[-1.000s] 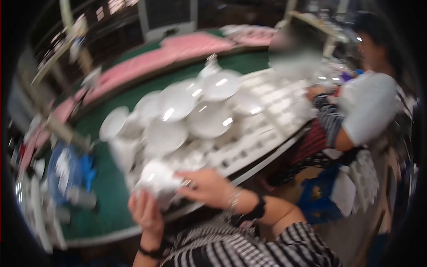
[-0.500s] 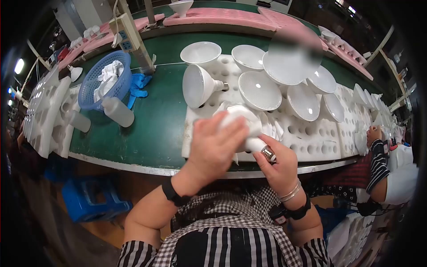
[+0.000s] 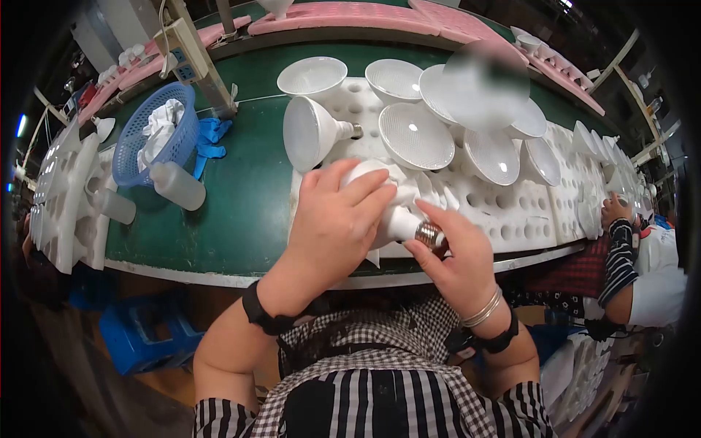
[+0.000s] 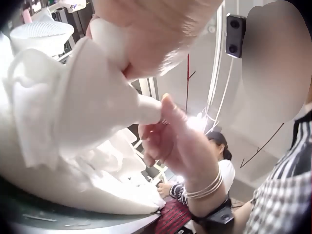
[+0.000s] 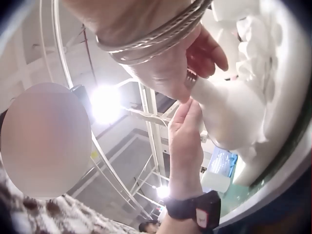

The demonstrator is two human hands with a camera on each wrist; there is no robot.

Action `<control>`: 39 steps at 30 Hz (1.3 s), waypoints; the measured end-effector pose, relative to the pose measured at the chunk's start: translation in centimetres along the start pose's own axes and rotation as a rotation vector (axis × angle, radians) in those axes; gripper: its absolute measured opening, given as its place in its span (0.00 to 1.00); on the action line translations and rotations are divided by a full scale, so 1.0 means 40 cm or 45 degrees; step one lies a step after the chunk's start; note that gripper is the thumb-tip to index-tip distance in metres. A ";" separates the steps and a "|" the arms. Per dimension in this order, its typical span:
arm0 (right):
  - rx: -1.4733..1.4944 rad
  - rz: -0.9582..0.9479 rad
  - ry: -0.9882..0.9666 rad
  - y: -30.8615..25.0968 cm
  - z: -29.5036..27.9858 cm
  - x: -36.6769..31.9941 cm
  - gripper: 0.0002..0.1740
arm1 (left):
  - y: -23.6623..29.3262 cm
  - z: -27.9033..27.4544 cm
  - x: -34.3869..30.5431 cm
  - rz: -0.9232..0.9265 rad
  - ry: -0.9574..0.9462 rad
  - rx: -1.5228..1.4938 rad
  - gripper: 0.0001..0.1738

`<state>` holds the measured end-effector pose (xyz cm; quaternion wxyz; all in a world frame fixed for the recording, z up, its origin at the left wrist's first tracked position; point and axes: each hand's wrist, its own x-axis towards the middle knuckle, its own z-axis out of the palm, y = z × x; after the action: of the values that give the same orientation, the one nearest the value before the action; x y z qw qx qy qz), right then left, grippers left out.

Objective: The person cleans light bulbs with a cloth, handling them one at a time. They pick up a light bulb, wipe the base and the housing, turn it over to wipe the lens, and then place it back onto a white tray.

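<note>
- Green table (image 3: 226,252); blue basket (image 3: 186,131) far left corrals white cloths (image 3: 161,131).
- Left grip (image 3: 337,219): curled over wide end of lamp (image 3: 400,225), white cloth (image 4: 34,122) at its rim; likely bracing it.
- Lamp: held up at table's near edge.
- Right grip (image 3: 460,255): pinching metal base (image 3: 429,235), presumably steadying.
- Foam tray (image 3: 482,219): carries other lamps (image 3: 416,137); holes probably seat necks.

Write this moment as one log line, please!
left hand: holds white cloth against lamp; right hand: pinches metal screw base; more lamps on holed board
</note>
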<state>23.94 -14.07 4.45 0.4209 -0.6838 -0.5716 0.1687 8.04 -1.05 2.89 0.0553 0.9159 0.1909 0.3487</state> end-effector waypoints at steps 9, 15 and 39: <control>-0.357 -0.295 0.102 0.038 -0.024 0.025 0.19 | 0.005 0.037 -0.162 0.043 0.140 0.051 0.19; 0.099 0.112 0.150 0.059 -0.022 0.020 0.16 | 0.014 0.021 -0.258 -0.119 0.402 -0.030 0.21; -0.070 -0.258 0.123 0.043 0.006 -0.007 0.22 | -0.003 -0.008 -0.092 -0.291 0.209 0.153 0.23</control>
<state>24.80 -14.24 2.91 0.4438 -0.6410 -0.6215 0.0764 5.27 -2.38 0.85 0.0240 0.8583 0.3183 0.4018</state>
